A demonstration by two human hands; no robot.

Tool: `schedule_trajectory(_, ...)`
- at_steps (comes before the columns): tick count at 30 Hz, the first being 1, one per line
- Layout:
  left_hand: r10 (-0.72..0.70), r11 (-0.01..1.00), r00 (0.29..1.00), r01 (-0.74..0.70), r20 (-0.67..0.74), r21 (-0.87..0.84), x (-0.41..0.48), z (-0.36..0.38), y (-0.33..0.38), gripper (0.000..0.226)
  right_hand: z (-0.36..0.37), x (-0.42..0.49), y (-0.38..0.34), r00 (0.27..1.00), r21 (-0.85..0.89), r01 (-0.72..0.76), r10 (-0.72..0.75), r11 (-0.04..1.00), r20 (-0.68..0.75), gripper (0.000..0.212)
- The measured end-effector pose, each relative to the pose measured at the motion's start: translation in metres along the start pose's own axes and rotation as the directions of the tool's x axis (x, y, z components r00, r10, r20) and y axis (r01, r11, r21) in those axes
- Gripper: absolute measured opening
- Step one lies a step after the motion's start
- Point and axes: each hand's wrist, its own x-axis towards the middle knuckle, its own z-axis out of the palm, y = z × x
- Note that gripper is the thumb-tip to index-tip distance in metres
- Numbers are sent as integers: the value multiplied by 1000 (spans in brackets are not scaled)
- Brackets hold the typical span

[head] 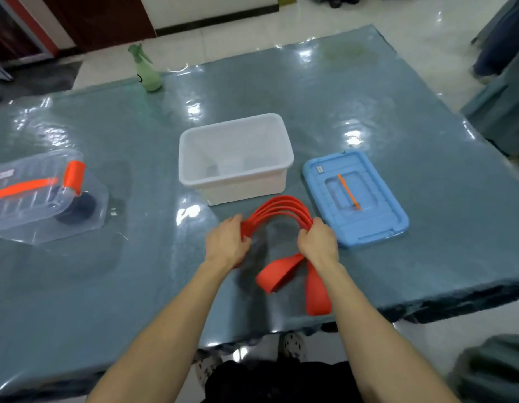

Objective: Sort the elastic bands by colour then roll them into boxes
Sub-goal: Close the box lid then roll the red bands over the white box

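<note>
The left hand (227, 242) and the right hand (318, 242) each clench one end of a bundle of red elastic bands (277, 205). The bundle arches upward between them over the near middle of the table (78, 286). Loose loops trail below the right hand. A white box (243, 189) stands just beyond the arch. A blue lid (380, 210) lies to the right, a clear box (34, 205) to the left.

The table (339, 97) holds white box (246, 189), clear box (34, 212), blue lid (382, 219), bottle (147, 75).

Red bands (277, 203), perhaps five, between left hand (227, 242) and right hand (318, 242)
</note>
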Motion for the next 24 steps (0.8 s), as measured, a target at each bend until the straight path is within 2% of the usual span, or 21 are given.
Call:
schedule_trajectory(3, -20, 999, 969, 12, -247, -36, -15, -40, -45, 27, -29, 2, -20, 966, 40, 246, -249, 968, 67, 29)
schedule_trajectory(6, 23, 1000, 842, -19, -540, 12, -35, -81, -98, 27, -54, -5, -67, 803, 61, 554, -553, 830, 221, 38)
schedule_trajectory(8, 44, 999, 727, -16, -686, 47, -50, -94, -129, 26, -55, -16, -98, 694, 114, 683, -690, 721, 204, 42)
schedule_trajectory(10, 8, 997, 691, 47, -723, 55, -64, -93, -154, 24, -40, -29, -118, 623, 118, 756, -764, 643, 170, 53)
schedule_trajectory(11, -24, 995, 709, 86, -705, 52, -71, -87, -165, 23, -29, -34, -121, 610, 78, 771, -769, 632, 190, 57)
schedule_trajectory(13, -103, 984, 814, 168, -571, 61, -83, -70, -184, 20, -2, -37, -115, 615, -94, 781, -737, 617, 281, 59)
schedule_trajectory(15, -207, 964, 941, 243, -268, 111, -91, -49, -201, 28, 23, -39, -97, 644, -177, 755, -665, 631, 378, 57)
schedule_trajectory(17, -270, 941, 962, 258, 28, 218, -96, -31, -209, 47, 39, -42, -80, 667, -158, 714, -594, 682, 451, 53)
schedule_trajectory(18, -279, 939, 957, 256, 75, 231, -96, -26, -211, 54, 44, -44, -74, 679, -154, 698, -576, 700, 455, 50)
schedule_trajectory(20, -222, 964, 975, 217, 19, 155, -90, -23, -205, 69, 51, -46, -65, 718, -143, 664, -572, 734, 396, 44)
schedule_trajectory(22, -106, 986, 992, 113, -64, 123, -79, -25, -190, 84, 54, -50, -61, 750, -115, 633, -569, 766, 338, 43)
schedule_trajectory(24, 66, 990, 996, -57, -67, 126, -63, -25, -173, 91, 57, -57, -59, 767, -96, 615, -566, 782, 301, 41)
